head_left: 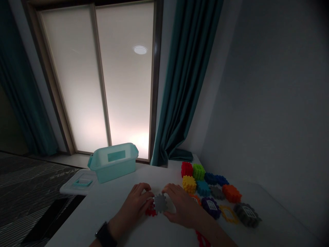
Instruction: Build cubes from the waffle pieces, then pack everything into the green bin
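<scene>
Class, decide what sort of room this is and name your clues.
Probably a room in a home: teal curtains flank tall framed panes, and colourful toothed blocks sit on a white table.

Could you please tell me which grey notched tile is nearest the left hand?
The grey tile between the left hand and right hand; other grey tiles lie farther right.

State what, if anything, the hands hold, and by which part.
Right hand: gray toothed piece, by its right corners. Left hand: at the red piece, its exact hold hidden.

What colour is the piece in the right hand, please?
The piece is grey, as the head view shows.
</scene>
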Action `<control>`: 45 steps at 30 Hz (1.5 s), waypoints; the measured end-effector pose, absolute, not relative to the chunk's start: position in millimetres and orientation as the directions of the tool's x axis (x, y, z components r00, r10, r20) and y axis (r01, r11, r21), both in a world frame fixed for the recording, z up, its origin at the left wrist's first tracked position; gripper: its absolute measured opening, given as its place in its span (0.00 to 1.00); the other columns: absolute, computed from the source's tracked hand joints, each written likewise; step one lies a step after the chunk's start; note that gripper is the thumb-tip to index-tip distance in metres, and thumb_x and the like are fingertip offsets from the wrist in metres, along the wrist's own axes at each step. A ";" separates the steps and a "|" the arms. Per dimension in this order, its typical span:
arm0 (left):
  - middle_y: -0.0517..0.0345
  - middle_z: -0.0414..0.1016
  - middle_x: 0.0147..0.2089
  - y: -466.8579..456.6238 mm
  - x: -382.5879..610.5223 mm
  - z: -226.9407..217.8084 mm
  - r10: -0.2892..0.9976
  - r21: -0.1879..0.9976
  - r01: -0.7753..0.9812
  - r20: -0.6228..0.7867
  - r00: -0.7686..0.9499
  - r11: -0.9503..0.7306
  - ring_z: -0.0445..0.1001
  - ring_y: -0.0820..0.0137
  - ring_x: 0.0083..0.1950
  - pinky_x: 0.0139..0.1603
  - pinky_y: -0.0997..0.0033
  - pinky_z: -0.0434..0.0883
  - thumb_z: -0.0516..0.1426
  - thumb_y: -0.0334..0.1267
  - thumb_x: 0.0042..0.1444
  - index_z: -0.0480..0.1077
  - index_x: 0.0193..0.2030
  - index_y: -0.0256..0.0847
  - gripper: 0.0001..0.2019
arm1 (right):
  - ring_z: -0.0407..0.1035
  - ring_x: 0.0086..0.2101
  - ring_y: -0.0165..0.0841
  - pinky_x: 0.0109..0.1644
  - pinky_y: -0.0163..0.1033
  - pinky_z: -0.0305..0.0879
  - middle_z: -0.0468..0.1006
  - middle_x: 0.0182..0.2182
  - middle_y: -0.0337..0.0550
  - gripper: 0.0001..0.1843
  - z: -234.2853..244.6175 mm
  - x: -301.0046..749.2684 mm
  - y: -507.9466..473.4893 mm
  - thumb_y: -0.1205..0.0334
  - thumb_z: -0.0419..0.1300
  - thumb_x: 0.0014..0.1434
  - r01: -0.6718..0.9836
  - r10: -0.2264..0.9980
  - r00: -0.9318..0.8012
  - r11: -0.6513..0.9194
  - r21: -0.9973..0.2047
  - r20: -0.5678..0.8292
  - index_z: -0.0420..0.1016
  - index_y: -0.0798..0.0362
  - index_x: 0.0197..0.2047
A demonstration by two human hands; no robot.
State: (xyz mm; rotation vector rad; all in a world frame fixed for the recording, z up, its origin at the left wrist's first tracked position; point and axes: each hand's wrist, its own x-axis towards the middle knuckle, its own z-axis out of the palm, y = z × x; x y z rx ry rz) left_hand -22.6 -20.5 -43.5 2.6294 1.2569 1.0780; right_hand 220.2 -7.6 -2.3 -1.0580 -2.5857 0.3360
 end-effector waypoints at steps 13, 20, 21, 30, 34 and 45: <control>0.48 0.72 0.51 -21.7 -16.9 -48.8 0.653 0.298 0.650 0.637 0.410 -0.699 0.72 0.57 0.50 0.51 0.57 0.73 0.69 0.33 0.43 0.71 0.51 0.42 0.26 | 0.68 0.49 0.45 0.56 0.51 0.63 0.73 0.50 0.46 0.28 0.4 216.7 -13.9 0.62 0.71 0.49 0.661 0.722 -0.640 0.692 -0.290 0.264 0.66 0.50 0.51; 0.47 0.70 0.52 -22.0 -17.8 -50.3 0.672 0.332 0.632 0.607 0.425 -0.700 0.71 0.56 0.51 0.52 0.57 0.73 0.69 0.30 0.41 0.70 0.53 0.42 0.29 | 0.68 0.48 0.44 0.54 0.49 0.65 0.72 0.50 0.45 0.28 2.6 220.1 -12.4 0.62 0.73 0.49 0.639 0.697 -0.661 0.717 -0.278 0.280 0.67 0.50 0.50; 0.48 0.71 0.52 -22.3 -17.7 -49.7 0.680 0.335 0.636 0.594 0.430 -0.695 0.71 0.56 0.51 0.52 0.57 0.73 0.70 0.30 0.41 0.70 0.52 0.42 0.29 | 0.68 0.49 0.44 0.54 0.49 0.65 0.72 0.50 0.45 0.28 1.8 220.4 -11.9 0.62 0.74 0.49 0.639 0.695 -0.663 0.719 -0.274 0.278 0.67 0.49 0.50; 0.49 0.72 0.51 -22.4 -17.3 -46.7 0.672 0.299 0.657 0.597 0.437 -0.692 0.72 0.57 0.51 0.51 0.57 0.73 0.72 0.31 0.40 0.71 0.53 0.43 0.31 | 0.69 0.49 0.44 0.55 0.50 0.65 0.72 0.50 0.44 0.30 1.1 222.4 -9.9 0.62 0.75 0.49 0.644 0.696 -0.667 0.718 -0.263 0.267 0.67 0.49 0.51; 0.48 0.72 0.51 -23.2 -17.9 -46.6 0.661 0.287 0.660 0.618 0.426 -0.694 0.73 0.57 0.51 0.51 0.57 0.74 0.72 0.35 0.44 0.71 0.53 0.43 0.28 | 0.69 0.49 0.43 0.54 0.49 0.66 0.72 0.51 0.43 0.29 1.7 223.3 -9.2 0.62 0.75 0.49 0.645 0.700 -0.664 0.714 -0.272 0.263 0.67 0.48 0.51; 0.47 0.72 0.51 -23.4 -19.1 -46.5 0.634 0.285 0.636 0.647 0.424 -0.717 0.72 0.57 0.50 0.50 0.58 0.75 0.71 0.38 0.46 0.73 0.53 0.43 0.26 | 0.69 0.53 0.44 0.60 0.52 0.63 0.73 0.53 0.44 0.29 -1.3 226.1 -6.5 0.63 0.72 0.53 0.610 0.672 -0.694 0.739 -0.286 0.258 0.67 0.47 0.56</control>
